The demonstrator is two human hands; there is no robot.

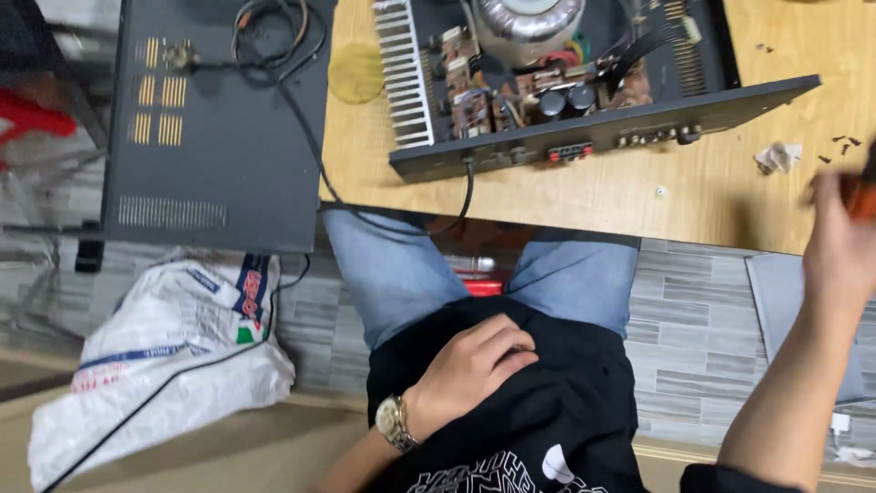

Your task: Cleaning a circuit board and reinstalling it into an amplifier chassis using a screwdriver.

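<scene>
So there's one opened amplifier chassis [584, 137] sitting on the wooden table [566, 196], lid off, and it's the landmark for everything else. Inside it I count one big toroidal transformer [525, 23], one finned aluminium heatsink [403, 78] on its left side, and two dark round capacitors [566, 99] near the front. One removed dark cover panel [214, 123] lies left of the amp, hanging past the table edge, with one coiled black cable [274, 36] on top. One white woven sack [164, 351] sits on the floor, below and left of the amp.

The right hand [844, 246] is raised off to the right of the amp, well apart from it, forearm angled up from the bottom corner. It's motion-blurred, with something orange-red [862, 196] at the fingers; can't tell how it's gripped. The left hand [474, 365] is below the amp, resting on a black shirt [538, 411] in the lap, fingers loosely curled, holding nothing, one metal wristwatch [395, 423] on the wrist.
</scene>
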